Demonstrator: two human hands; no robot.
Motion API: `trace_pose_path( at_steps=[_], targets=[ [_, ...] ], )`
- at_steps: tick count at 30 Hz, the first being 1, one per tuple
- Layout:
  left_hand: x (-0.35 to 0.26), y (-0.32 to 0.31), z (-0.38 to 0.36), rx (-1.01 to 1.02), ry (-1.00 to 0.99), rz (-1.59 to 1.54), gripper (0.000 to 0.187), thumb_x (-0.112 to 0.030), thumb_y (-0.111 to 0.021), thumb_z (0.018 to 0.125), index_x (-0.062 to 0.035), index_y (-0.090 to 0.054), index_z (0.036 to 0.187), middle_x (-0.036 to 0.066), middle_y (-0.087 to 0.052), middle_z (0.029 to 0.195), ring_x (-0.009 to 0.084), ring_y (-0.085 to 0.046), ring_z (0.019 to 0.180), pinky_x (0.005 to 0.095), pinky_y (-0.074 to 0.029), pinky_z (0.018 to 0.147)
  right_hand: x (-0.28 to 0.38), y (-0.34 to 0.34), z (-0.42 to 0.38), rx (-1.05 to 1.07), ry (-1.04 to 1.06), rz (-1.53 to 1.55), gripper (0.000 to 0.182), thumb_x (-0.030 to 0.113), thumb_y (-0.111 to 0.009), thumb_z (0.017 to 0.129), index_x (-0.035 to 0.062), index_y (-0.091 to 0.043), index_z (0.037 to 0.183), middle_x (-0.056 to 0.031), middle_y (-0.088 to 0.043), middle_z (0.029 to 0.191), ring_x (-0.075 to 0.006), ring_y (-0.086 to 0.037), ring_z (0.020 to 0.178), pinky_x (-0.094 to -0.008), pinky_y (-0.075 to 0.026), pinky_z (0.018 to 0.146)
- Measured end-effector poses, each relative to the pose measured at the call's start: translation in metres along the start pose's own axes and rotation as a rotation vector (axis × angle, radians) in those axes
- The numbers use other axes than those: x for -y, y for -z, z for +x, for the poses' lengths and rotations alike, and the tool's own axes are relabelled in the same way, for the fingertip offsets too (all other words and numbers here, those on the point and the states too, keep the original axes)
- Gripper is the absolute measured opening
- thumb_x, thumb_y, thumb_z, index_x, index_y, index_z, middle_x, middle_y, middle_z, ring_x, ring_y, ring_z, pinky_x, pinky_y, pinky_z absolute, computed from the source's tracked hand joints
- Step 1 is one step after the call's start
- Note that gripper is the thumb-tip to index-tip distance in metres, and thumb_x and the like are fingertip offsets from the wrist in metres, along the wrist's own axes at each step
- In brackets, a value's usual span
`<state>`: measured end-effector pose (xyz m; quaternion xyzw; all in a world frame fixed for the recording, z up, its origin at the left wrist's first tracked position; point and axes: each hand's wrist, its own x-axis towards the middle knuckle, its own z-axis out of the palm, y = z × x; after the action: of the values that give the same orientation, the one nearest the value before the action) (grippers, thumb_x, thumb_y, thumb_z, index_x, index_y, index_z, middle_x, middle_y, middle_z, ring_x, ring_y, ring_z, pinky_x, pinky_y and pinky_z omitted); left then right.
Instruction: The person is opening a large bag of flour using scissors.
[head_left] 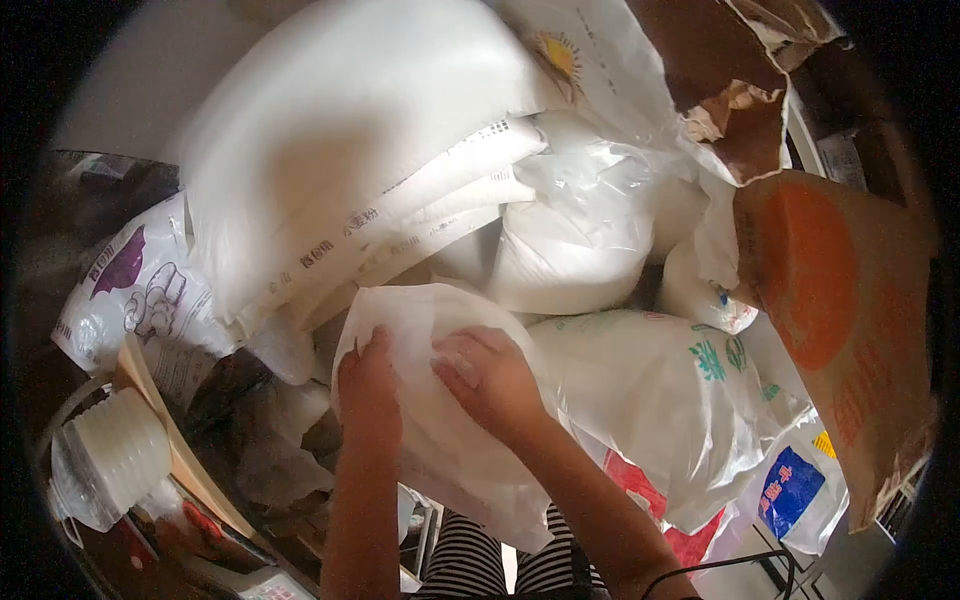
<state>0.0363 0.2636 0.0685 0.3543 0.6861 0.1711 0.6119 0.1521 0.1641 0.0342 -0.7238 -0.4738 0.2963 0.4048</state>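
Note:
A thin white plastic bag (440, 430) hangs in front of me, its upper part bunched around my fingers. My left hand (370, 385) is closed on the bag's left side. To its right, my right hand (490, 380) has its fingers curled into the same bag, with folds of plastic bunched under them. The fingertips of both hands are partly hidden in the folds. What the bag contains, if anything, I cannot make out. Just behind it lie stacked white flour sacks (330, 130) with dark printing.
A clear bag of white powder (580, 220) sits behind my hands. On the right are a green-printed white bag (650, 390) and a brown paper sack (850, 330) with an orange circle. Stacked plastic lids (115, 450) and a purple-printed bag (140, 280) are at left.

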Motion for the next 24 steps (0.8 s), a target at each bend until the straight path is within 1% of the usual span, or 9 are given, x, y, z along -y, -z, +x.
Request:
trace_pose_path(
  at_steps=[3,5,6,8,13,16,19,22,24],
  targets=[
    [0.009,0.002,0.001,-0.017,0.054,-0.317,0.044,-0.026,-0.058,0.085,0.0026,-0.054,0.118,0.013,-0.058,0.114,0.0243,-0.057,0.100,0.0352,-0.046,0.085,-0.001,-0.010,-0.001,-0.008,-0.017,0.013,0.024,0.017,-0.070,0.078,0.0078,-0.065,0.100,-0.0111,-0.063,0.100,-0.0312,-0.057,0.096,-0.0397,-0.046,0.084],
    [0.021,0.013,0.004,-0.017,-0.243,0.080,0.040,-0.020,-0.059,0.084,0.0021,-0.055,0.117,0.013,-0.059,0.114,0.0241,-0.057,0.102,0.0347,-0.046,0.086,-0.003,-0.014,-0.002,-0.045,-0.031,0.028,0.024,0.016,-0.070,0.077,0.0078,-0.064,0.099,-0.0106,-0.063,0.099,-0.0309,-0.057,0.095,-0.0392,-0.046,0.083],
    [0.035,0.030,0.009,-0.026,-0.519,0.579,0.038,-0.017,-0.058,0.083,0.0019,-0.056,0.116,0.013,-0.059,0.114,0.0237,-0.057,0.102,0.0342,-0.046,0.087,-0.003,-0.015,-0.002,-0.052,-0.004,0.024,0.025,0.017,-0.069,0.077,0.0082,-0.064,0.100,-0.0107,-0.062,0.098,-0.0310,-0.057,0.094,-0.0401,-0.046,0.082],
    [0.044,0.037,0.012,0.003,-0.694,0.990,0.034,-0.012,-0.057,0.083,0.0015,-0.057,0.114,0.013,-0.060,0.112,0.0239,-0.058,0.101,0.0339,-0.046,0.088,-0.004,-0.014,-0.001,-0.061,0.053,0.013,0.027,0.019,-0.068,0.077,0.0089,-0.063,0.102,-0.0108,-0.060,0.096,-0.0312,-0.057,0.092,-0.0418,-0.046,0.081],
    [0.025,0.026,0.003,0.152,-0.275,0.526,0.028,-0.004,-0.054,0.081,0.0008,-0.061,0.108,0.015,-0.064,0.106,0.0269,-0.060,0.097,0.0349,-0.046,0.088,0.002,-0.018,0.008,-0.087,-0.022,0.108,0.025,0.019,-0.068,0.077,0.0098,-0.063,0.100,-0.0101,-0.060,0.093,-0.0305,-0.058,0.088,-0.0419,-0.046,0.079],
    [0.038,0.031,0.010,0.125,0.016,-0.006,0.027,-0.006,-0.052,0.084,0.0006,-0.061,0.108,0.014,-0.064,0.106,0.0233,-0.059,0.096,0.0350,-0.047,0.087,0.002,-0.022,0.009,-0.090,-0.002,0.037,0.019,0.018,-0.067,0.077,0.0082,-0.062,0.094,-0.0102,-0.059,0.090,-0.0309,-0.058,0.086,-0.0418,-0.046,0.078],
    [0.041,0.043,0.011,0.142,-0.386,0.840,0.030,-0.011,-0.049,0.087,0.0009,-0.059,0.112,0.011,-0.063,0.107,0.0200,-0.058,0.097,0.0342,-0.046,0.087,0.003,-0.019,0.005,-0.055,-0.003,0.013,0.014,0.015,-0.065,0.079,0.0054,-0.060,0.088,-0.0116,-0.059,0.089,-0.0320,-0.057,0.085,-0.0418,-0.045,0.077],
    [0.035,0.034,0.004,0.044,-0.091,0.237,0.034,-0.017,-0.053,0.087,-0.0005,-0.056,0.116,0.012,-0.062,0.108,0.0236,-0.059,0.099,0.0342,-0.045,0.089,0.002,-0.009,-0.007,-0.052,-0.177,0.025,0.008,0.009,-0.063,0.081,0.0047,-0.058,0.086,-0.0136,-0.058,0.086,-0.0324,-0.057,0.085,-0.0405,-0.045,0.076],
    [0.018,0.023,-0.005,-0.038,0.183,-0.376,0.038,-0.019,-0.058,0.086,-0.0008,-0.054,0.119,0.012,-0.062,0.109,0.0250,-0.059,0.101,0.0337,-0.044,0.090,-0.003,0.001,-0.026,-0.088,-0.287,0.048,0.006,0.005,-0.062,0.082,0.0044,-0.057,0.086,-0.0144,-0.058,0.085,-0.0318,-0.058,0.085,-0.0390,-0.046,0.076]
  ],
)
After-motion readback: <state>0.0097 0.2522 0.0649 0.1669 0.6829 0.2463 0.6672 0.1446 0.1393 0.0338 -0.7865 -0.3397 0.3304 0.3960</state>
